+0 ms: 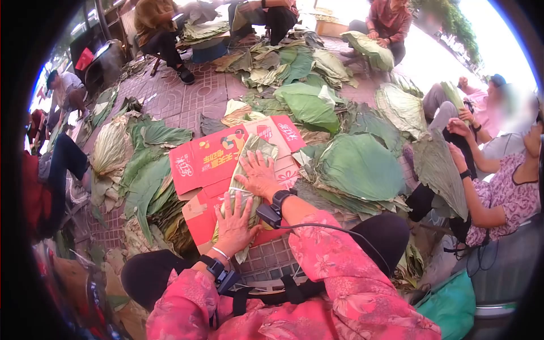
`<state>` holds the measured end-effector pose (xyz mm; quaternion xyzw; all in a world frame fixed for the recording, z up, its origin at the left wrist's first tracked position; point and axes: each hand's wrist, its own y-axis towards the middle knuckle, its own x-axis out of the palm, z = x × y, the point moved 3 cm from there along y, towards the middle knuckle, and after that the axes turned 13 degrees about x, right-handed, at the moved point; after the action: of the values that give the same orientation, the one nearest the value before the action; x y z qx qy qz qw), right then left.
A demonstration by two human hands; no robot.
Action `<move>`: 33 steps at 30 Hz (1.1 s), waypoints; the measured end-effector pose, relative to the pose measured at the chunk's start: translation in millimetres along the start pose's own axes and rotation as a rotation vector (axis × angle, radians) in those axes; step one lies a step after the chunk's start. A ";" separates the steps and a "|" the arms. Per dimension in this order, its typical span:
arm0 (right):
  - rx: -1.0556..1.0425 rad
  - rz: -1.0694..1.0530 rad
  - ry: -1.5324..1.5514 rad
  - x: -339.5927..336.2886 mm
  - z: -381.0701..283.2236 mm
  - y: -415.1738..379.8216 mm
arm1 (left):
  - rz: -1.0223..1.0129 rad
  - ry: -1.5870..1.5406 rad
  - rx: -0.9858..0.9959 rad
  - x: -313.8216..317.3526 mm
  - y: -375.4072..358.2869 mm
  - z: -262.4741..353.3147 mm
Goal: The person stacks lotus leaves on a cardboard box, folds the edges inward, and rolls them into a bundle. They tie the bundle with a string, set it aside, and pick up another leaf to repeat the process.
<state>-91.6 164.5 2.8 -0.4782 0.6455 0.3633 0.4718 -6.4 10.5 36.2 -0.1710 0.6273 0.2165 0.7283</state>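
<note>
One folded leaf [245,181] — lying on one red cardboard sheet [211,161]. Two hands flat on it, fingers spread: left hand [235,221] nearer end, right hand [259,175] middle — leaf piles [357,167] beside cardboard.

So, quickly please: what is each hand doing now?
Left hand: open, flat on the folded leaf.
Right hand: open, flat on the same leaf.

Reddish patterned paving [187,96] covers the ground of an outdoor place in bright daylight. Heaps of large green leaves [362,164] lie across it. Seated people [498,192] ring the edges, and green foliage [453,22] shows at the far right.
</note>
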 end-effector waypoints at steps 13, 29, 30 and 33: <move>0.233 0.310 0.468 -15.8 22.5 -77.0 | 0.275 -0.517 -0.289 6.1 -0.4 -48.9; 0.492 -0.033 1.716 -75.0 15.6 -154.8 | 0.251 -2.071 -0.158 -24.1 11.8 -1.3; 0.374 0.049 1.705 -93.9 14.7 -163.1 | 0.255 -2.087 -0.067 -41.2 13.0 11.4; 0.236 0.107 1.689 -155.7 38.9 -178.4 | 0.211 -2.105 0.178 -92.1 15.5 46.2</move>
<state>105.0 193.4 137.3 -0.5053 0.8360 -0.1627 -0.1389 13.2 38.4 134.7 0.2118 -0.2941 0.2710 0.8917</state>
